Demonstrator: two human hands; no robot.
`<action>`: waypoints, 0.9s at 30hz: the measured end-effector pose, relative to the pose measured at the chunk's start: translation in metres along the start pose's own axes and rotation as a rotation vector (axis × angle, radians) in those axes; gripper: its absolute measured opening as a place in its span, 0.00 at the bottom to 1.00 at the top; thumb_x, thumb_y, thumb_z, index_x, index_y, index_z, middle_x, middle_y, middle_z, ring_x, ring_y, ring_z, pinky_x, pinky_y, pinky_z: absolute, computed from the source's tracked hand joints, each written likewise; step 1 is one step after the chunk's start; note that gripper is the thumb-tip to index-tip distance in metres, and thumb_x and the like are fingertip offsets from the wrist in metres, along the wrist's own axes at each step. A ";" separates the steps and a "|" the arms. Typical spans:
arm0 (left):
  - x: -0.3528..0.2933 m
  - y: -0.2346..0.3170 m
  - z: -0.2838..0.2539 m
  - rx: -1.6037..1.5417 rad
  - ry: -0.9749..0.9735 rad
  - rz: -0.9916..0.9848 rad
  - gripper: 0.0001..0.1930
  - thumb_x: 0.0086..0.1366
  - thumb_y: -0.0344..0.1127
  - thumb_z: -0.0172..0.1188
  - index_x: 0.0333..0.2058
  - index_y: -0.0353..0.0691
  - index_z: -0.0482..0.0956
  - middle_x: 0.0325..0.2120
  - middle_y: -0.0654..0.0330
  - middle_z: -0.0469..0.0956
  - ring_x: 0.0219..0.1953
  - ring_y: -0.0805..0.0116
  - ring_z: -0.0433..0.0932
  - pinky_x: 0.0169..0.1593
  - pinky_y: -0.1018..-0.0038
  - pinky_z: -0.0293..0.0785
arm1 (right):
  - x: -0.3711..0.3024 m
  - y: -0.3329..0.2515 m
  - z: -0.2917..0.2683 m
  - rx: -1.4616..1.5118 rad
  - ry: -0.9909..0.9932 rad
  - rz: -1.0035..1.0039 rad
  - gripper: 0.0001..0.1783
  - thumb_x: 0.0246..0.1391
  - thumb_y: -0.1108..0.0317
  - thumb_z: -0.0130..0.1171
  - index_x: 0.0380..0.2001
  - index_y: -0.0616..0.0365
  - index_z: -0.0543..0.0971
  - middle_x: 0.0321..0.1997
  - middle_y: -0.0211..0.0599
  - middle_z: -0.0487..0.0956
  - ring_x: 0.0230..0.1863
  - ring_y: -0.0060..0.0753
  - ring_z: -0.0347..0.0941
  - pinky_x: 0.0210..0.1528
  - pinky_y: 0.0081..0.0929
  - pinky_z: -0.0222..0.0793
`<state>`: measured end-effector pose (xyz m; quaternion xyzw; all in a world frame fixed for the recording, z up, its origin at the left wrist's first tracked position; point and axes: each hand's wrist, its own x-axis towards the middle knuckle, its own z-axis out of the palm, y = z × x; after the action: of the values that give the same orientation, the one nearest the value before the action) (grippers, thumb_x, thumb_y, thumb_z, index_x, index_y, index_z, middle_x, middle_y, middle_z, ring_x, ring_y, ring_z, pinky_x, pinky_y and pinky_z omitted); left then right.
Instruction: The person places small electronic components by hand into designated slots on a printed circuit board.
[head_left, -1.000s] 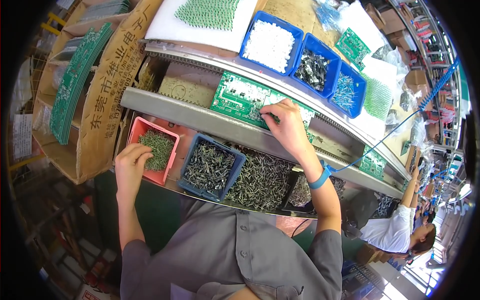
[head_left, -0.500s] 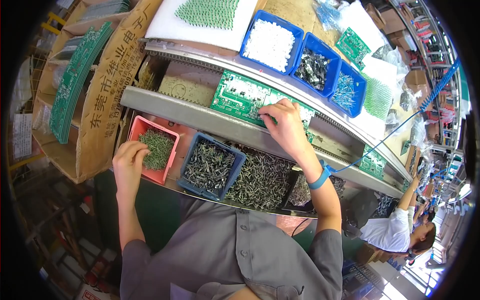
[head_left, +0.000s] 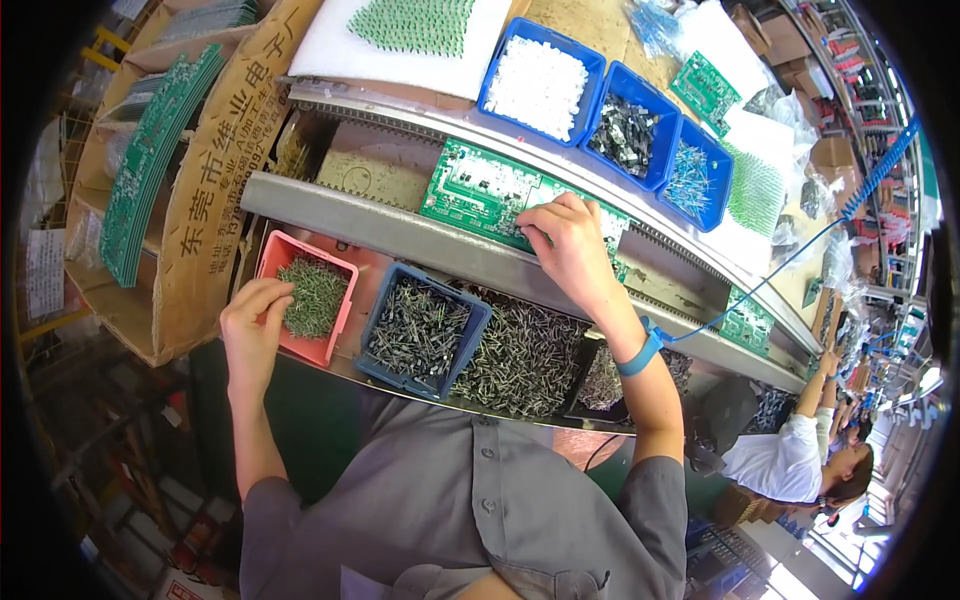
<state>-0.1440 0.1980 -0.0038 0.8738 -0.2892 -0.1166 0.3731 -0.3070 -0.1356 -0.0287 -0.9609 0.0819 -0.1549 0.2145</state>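
A green circuit board [head_left: 480, 190] lies in the conveyor rail in front of me. Over its middle, my right hand [head_left: 572, 240] has thumb and forefinger pinched together at the board's surface; whatever they hold is too small to make out. A blue strap circles that wrist. At the left, my left hand [head_left: 255, 315] is at the edge of a pink bin [head_left: 352, 300] full of small green-leaded parts [head_left: 313, 297]. Its thumb and fingertips are drawn together beside the parts, and I cannot see clearly what is between them.
Beside the pink bin stand a dark blue bin [head_left: 480, 330] of black parts and a heap of metal-legged components [head_left: 525, 355]. Beyond the rail [head_left: 350, 215] sit several blue bins [head_left: 590, 122]. A cardboard box [head_left: 215, 190] holds boards at left. A coiled blue cord [head_left: 880, 172] hangs right; a co-worker [head_left: 790, 460] sits there.
My left hand has shifted slightly left, its fingertips still by the pink bin. My right hand stays at nearly the same spot on the board.
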 end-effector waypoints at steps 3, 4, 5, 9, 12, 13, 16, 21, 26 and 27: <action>0.004 0.005 0.000 0.002 -0.006 0.046 0.07 0.55 0.18 0.58 0.34 0.29 0.79 0.31 0.54 0.79 0.34 0.66 0.78 0.41 0.76 0.73 | -0.002 0.000 0.004 -0.036 -0.004 -0.032 0.06 0.43 0.75 0.62 0.27 0.52 0.81 0.28 0.25 0.80 0.35 0.30 0.69 0.41 0.31 0.58; 0.008 0.010 0.001 0.003 -0.007 0.047 0.07 0.55 0.18 0.58 0.34 0.29 0.79 0.31 0.54 0.79 0.34 0.66 0.78 0.41 0.76 0.73 | -0.002 0.000 0.006 -0.036 -0.003 -0.031 0.06 0.43 0.75 0.62 0.27 0.52 0.81 0.28 0.25 0.80 0.35 0.30 0.69 0.41 0.31 0.58; 0.013 0.018 0.003 -0.044 -0.016 0.042 0.07 0.55 0.19 0.59 0.34 0.29 0.80 0.31 0.54 0.79 0.33 0.65 0.78 0.40 0.75 0.74 | -0.003 0.001 0.008 -0.076 0.004 -0.050 0.06 0.42 0.74 0.62 0.27 0.51 0.81 0.28 0.24 0.80 0.36 0.30 0.69 0.41 0.32 0.58; 0.035 0.043 0.020 -0.129 -0.104 0.201 0.06 0.54 0.20 0.60 0.33 0.30 0.80 0.30 0.54 0.80 0.33 0.63 0.79 0.39 0.74 0.74 | -0.004 0.001 0.008 -0.097 0.019 -0.071 0.06 0.42 0.74 0.62 0.28 0.51 0.81 0.29 0.25 0.78 0.37 0.31 0.69 0.41 0.32 0.58; 0.054 0.056 0.049 -0.174 -0.149 0.311 0.05 0.54 0.21 0.61 0.31 0.31 0.80 0.30 0.54 0.79 0.33 0.60 0.79 0.39 0.72 0.75 | -0.008 -0.011 -0.001 -0.051 0.064 -0.045 0.07 0.43 0.74 0.61 0.29 0.52 0.80 0.31 0.27 0.78 0.38 0.32 0.69 0.42 0.33 0.58; 0.060 0.057 0.060 -0.194 -0.173 0.383 0.05 0.55 0.22 0.60 0.32 0.32 0.79 0.30 0.54 0.79 0.33 0.57 0.79 0.39 0.70 0.74 | -0.012 -0.015 -0.006 -0.036 0.041 -0.025 0.06 0.44 0.74 0.61 0.30 0.54 0.79 0.33 0.30 0.77 0.37 0.34 0.69 0.41 0.34 0.60; 0.076 0.070 0.089 -0.214 -0.246 0.495 0.04 0.55 0.23 0.60 0.31 0.33 0.78 0.31 0.54 0.76 0.36 0.54 0.76 0.40 0.66 0.72 | -0.029 -0.022 -0.018 -0.006 0.049 0.029 0.06 0.46 0.75 0.60 0.31 0.56 0.79 0.33 0.32 0.77 0.35 0.38 0.70 0.39 0.34 0.64; 0.098 0.078 0.130 -0.111 -0.289 0.650 0.03 0.57 0.25 0.59 0.31 0.35 0.78 0.30 0.56 0.75 0.37 0.57 0.75 0.42 0.66 0.69 | -0.052 -0.032 -0.022 -0.130 -0.019 0.101 0.12 0.46 0.77 0.57 0.37 0.65 0.76 0.40 0.44 0.78 0.44 0.44 0.74 0.48 0.37 0.69; 0.108 0.080 0.154 -0.006 -0.319 0.746 0.03 0.55 0.28 0.59 0.28 0.38 0.80 0.27 0.60 0.75 0.36 0.59 0.74 0.43 0.66 0.65 | -0.064 -0.026 -0.005 -0.207 -0.053 0.114 0.18 0.42 0.77 0.55 0.41 0.66 0.76 0.46 0.48 0.77 0.51 0.48 0.72 0.55 0.39 0.67; 0.109 0.079 0.156 0.009 -0.321 0.749 0.03 0.54 0.27 0.59 0.29 0.38 0.80 0.27 0.59 0.75 0.36 0.59 0.74 0.43 0.65 0.66 | -0.064 -0.026 -0.005 -0.212 -0.052 0.113 0.18 0.43 0.77 0.54 0.41 0.66 0.75 0.46 0.48 0.77 0.52 0.48 0.72 0.56 0.39 0.67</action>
<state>-0.1552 -0.0019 -0.0539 0.6802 -0.6427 -0.1063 0.3361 -0.3662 -0.0997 -0.0300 -0.9757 0.1461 -0.1080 0.1223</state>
